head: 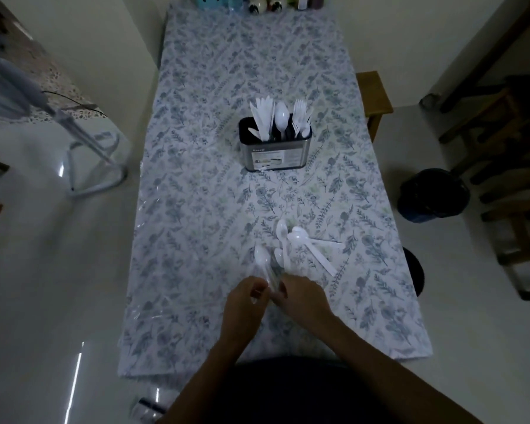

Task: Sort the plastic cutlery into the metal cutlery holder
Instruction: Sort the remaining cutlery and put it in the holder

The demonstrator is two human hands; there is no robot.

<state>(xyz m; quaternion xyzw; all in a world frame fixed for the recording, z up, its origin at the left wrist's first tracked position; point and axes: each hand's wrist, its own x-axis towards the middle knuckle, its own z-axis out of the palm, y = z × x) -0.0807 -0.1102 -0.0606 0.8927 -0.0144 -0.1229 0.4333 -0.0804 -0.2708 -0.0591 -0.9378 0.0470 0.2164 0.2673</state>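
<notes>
Looking down from the head camera, I start at the left, where a metal-framed chair (83,154) stands on the pale floor beside the surface (196,209), which wears a leaf-print cloth. My left hand (245,304) sits near the front edge, fingers curled in a narrow grip around the handle of a white spoon (261,257) whose bowl points away from me; the handle end is blurred, so I cannot tell how many pieces it holds. My right hand (303,298) is just beside the left one, fingertips meeting at that same blurred handle, and I cannot tell whether its grip is closed on anything. Just beyond the hands, loose spoons (291,243) lie on the cloth in an overlapping heap. Well beyond them, at mid-surface, the holder (276,151) stands upright with knives (262,113) in its left part, a spoon in the middle and forks (301,113) at the right. Off the right edge, a dark bin (432,194) stands on the floor.
</notes>
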